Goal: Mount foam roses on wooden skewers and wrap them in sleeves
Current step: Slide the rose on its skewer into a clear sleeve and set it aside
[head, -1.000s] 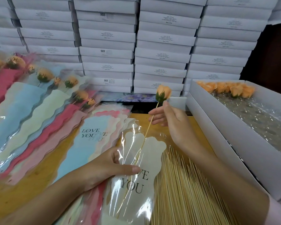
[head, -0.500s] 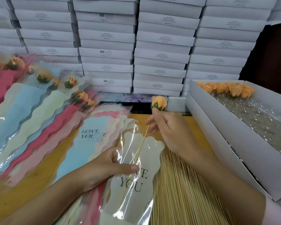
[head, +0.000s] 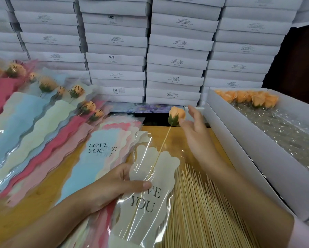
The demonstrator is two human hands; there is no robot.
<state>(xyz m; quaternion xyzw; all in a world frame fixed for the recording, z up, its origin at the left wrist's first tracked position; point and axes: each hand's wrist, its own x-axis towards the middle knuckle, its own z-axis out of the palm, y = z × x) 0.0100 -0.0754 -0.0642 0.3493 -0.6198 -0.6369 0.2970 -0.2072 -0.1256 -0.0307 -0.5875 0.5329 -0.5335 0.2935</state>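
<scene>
At table (head: 175, 140) centre: one foam rose (head: 177, 113) mounted on a wooden skewer (head: 164, 143). The lower shaft is inside the cream sleeve (head: 168, 163), the bloom well outside its mouth. The long axis runs near-left to far-right, with the rose pointing away from me. My left hand (head: 114, 187) pinches the sleeve, thumb on top. My right hand (head: 194, 129), nearer the bloom, sits just right of it with straight fingers, gripping nothing, one fingertip on the calyx. I judge the next push runs down that axis.

Skewer pile (head: 200, 212), near end off-frame
</scene>
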